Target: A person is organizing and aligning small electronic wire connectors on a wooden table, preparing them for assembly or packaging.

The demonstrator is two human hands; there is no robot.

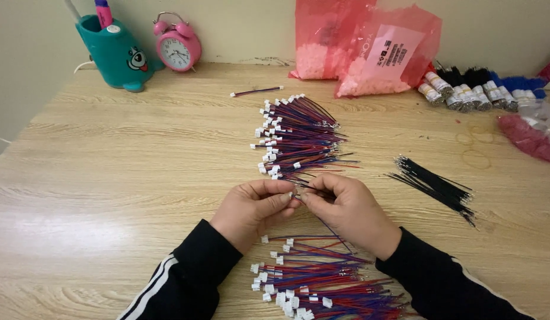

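Both hands pinch one thin red-and-blue wire [322,220] with a small white plug at its end, low over the surface [109,178]: left hand [254,207] and right hand [349,210] each have their grip closed on it. Pink bags [370,50] hold pale beads; a teal cup [115,53] holds pens.

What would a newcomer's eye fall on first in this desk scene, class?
Mid-table, the left hand and right hand pinch a thin wire with a small white plug. A fan of red-and-blue wires with white plugs spreads just beyond them. A round pink alarm clock stands by the wall.
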